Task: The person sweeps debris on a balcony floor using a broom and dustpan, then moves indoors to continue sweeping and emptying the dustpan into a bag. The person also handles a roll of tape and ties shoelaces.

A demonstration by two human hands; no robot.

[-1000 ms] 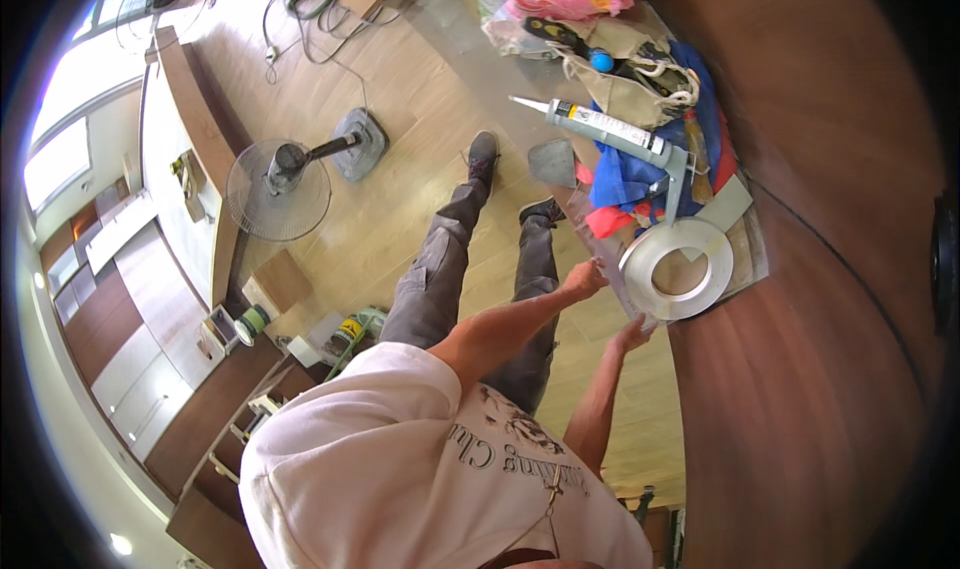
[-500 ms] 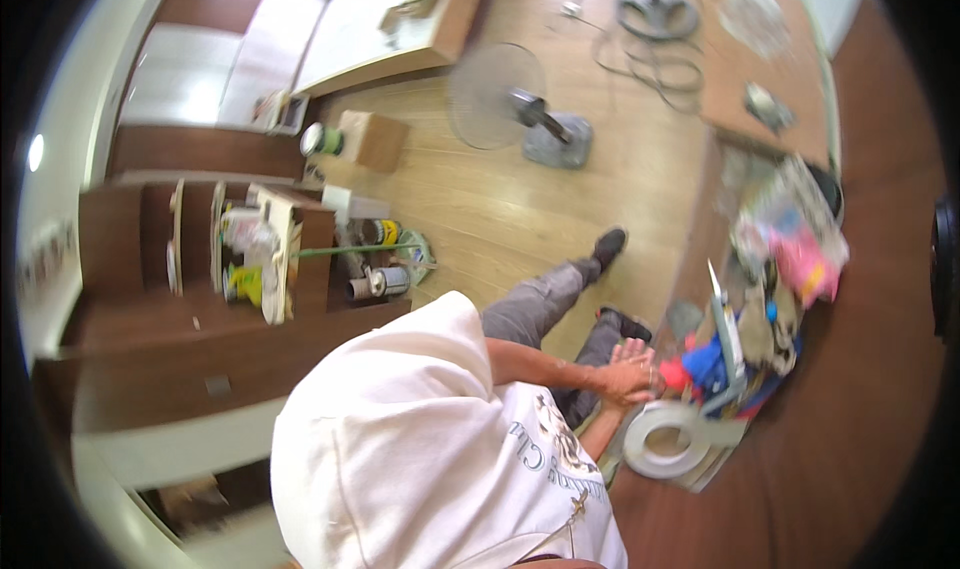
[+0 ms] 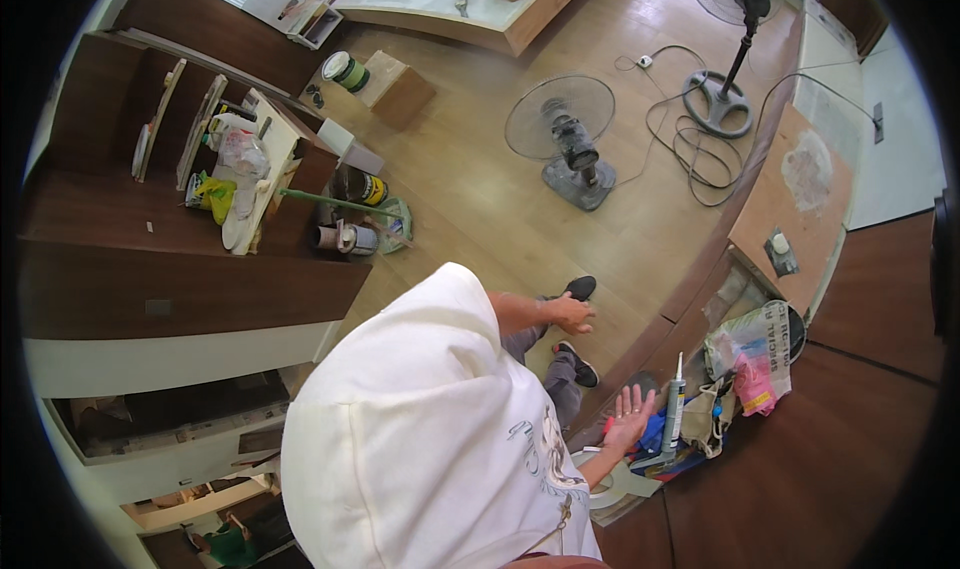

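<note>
My left hand (image 3: 575,315) is held out above the floor near my shoes, empty, with its fingers apart. Lower right, my right hand (image 3: 629,418) is turned palm up with fingers spread and holds nothing. Just beside it stands a sealant tube in a caulking gun (image 3: 675,414), among a blue cloth (image 3: 650,435) and a beige cloth bag (image 3: 708,416). A pale ring-shaped roll (image 3: 603,496) is partly hidden behind my right forearm.
A desk fan (image 3: 572,139) and a stand fan (image 3: 735,59) with a looping cable stand on the wood floor. A printed sack (image 3: 775,329) and pink bag (image 3: 755,384) lie to the right. Shelving with paint cans (image 3: 355,237) is left; a person in green (image 3: 230,546) shows lower left.
My hands, pressed together half a second ago, have come apart. The left is now farther up and left, while the right lies palm up by the caulking gun. The view has shifted too.
</note>
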